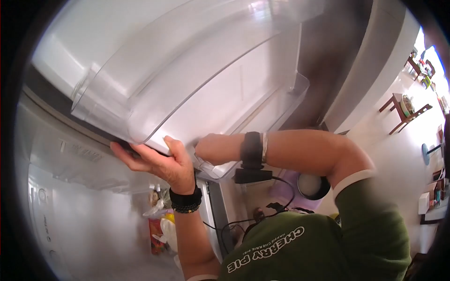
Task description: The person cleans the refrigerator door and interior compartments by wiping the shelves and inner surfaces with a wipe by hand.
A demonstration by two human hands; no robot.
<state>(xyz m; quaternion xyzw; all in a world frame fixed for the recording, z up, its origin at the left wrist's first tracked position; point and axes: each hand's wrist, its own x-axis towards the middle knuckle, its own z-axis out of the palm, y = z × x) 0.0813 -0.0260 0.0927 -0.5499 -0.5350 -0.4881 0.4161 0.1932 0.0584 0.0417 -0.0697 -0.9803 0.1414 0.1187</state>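
The refrigerator door (211, 100) stands open, its white inner side facing me. My left hand (164, 161) grips the door's edge, thumb on the inner side and fingers along the rim. Above that hand is a large clear door bin (105, 100). My right hand (212, 149) is at the near end of a lower clear door bin (218, 172), with its fingers curled. Whatever it may hold is hidden. Both wrists wear dark bands.
On the left is the open refrigerator compartment (89, 225), with bagged food (164, 229) inside. A black cable (288, 185) hangs below my right forearm. Beyond it is a dark-rimmed bucket (311, 187). A wooden chair (403, 110) stands on the floor at right.
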